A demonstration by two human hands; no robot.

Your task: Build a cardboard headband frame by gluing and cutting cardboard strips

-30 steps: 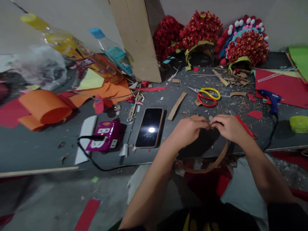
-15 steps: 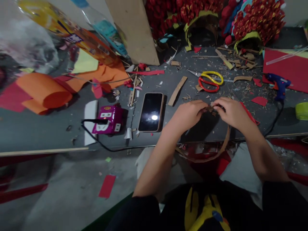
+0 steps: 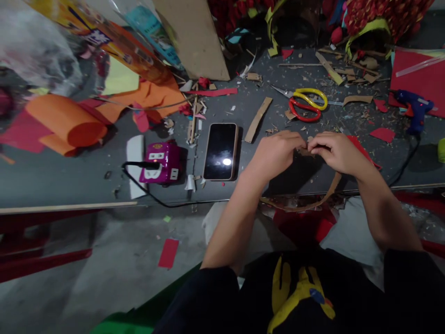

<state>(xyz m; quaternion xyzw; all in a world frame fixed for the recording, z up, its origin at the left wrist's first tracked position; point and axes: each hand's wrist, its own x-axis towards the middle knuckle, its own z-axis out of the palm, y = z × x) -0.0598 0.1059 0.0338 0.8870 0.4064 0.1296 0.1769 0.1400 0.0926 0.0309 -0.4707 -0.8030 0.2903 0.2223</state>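
Note:
My left hand [image 3: 281, 153] and my right hand [image 3: 332, 150] meet over the front of the table, fingertips pinched close together on a brown cardboard strip [image 3: 327, 195]. The strip curves in a loop below my hands and hangs past the table edge. Its ends are mostly hidden by my fingers. Beyond my hands lie scissors [image 3: 306, 105] with one yellow and one red handle. Left of them rests a short cardboard strip [image 3: 258, 119]. A blue glue gun [image 3: 415, 109] is to the right of my right hand.
A phone [image 3: 220, 150] lies left of my hands, with a purple power socket [image 3: 160, 161] and its black cord beyond it. Orange paper [image 3: 66, 120], bottles and a cardboard panel [image 3: 194, 41] fill the back left. Red decorated pieces [image 3: 389, 16] stand behind scattered scraps.
The view has shifted a little. Both hands still pinch the cardboard strip, and its hanging loop looks flatter and sits higher, nearer the table edge.

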